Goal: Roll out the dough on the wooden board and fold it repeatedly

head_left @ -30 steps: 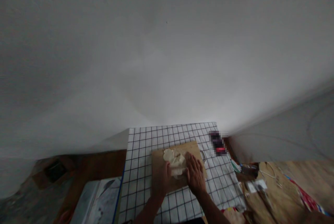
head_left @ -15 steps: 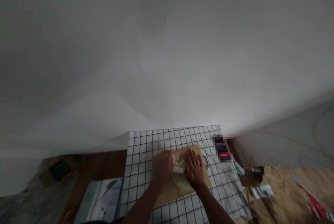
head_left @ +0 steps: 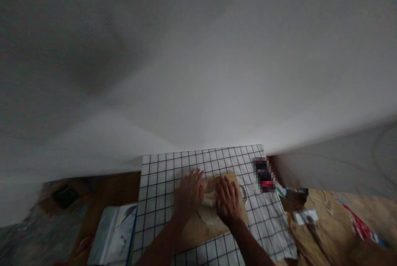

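Observation:
A pale, flattened round of dough (head_left: 208, 215) lies on the wooden board (head_left: 198, 236). Across its far part runs a whitish roll-shaped piece (head_left: 209, 200). Dim light and blur keep me from telling whether this is rolled dough or a rolling pin. My left hand (head_left: 190, 191) rests at its left end, fingers stretched forward and apart. At the right end my right hand (head_left: 228, 200) lies palm down, fingers extended and slightly bent. The hands cover both ends of the roll.
A black-and-white checked cloth (head_left: 164, 183) covers the table under the board. A ring-shaped handle (head_left: 244, 195) shows at the board's right edge. Beyond it is a blurred-out dark and red item (head_left: 264, 175). A white wall (head_left: 198, 92) stands behind; a box-like thing (head_left: 114, 233) is at left.
My left hand has opened out, its fingers now stretched forward. The right hand has shifted slightly left. The whole view has swung a little.

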